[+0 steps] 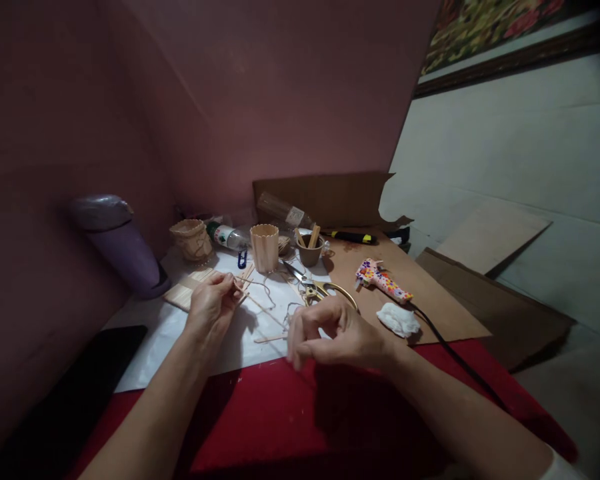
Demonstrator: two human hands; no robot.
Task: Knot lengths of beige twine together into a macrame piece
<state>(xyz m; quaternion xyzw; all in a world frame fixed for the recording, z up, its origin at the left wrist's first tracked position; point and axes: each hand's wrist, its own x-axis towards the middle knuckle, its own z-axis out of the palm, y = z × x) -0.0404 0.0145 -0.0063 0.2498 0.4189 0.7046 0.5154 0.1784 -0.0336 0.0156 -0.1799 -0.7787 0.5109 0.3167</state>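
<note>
My left hand (213, 301) is closed in a pinch on a thin twine (254, 287) above the white paper (180, 347). A strand of it runs toward the right. My right hand (325, 333), slightly blurred, hovers at the paper's front edge with curled fingers; what its fingertips hold, if anything, is too small to make out. Just behind the right hand lie gold-handled scissors (313, 287). A thin stick (270, 340) rests on the paper between the hands. Beyond them stands a cup covered in wooden sticks (265, 249).
A patterned glue gun (384, 280) and a white wad (399, 320) lie on cardboard (445, 313) at the right. Behind are a small pot (310, 252), a plastic bottle (227, 236), a decorated cup (193, 241) and a utility knife (354, 237). A purple tumbler (123, 250) stands left.
</note>
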